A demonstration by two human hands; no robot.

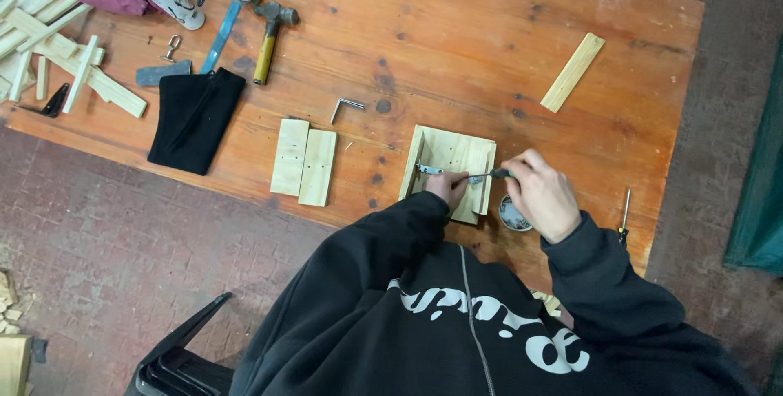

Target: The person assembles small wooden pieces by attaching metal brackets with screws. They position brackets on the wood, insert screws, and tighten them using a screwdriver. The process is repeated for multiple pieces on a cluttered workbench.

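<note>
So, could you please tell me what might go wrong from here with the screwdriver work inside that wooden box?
The left hand steadies the metal bracket right in line with the screwdriver, so a slip by the right hand could jab its fingers. The wooden box is held only by hand, unclamped, and might shift. The small tin beside the right wrist could be knocked.

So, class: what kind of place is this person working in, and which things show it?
Probably a woodworking shop or hobby room: a hammer, loose wood strips and a half-built wooden box lie on a worn wooden table.
</note>
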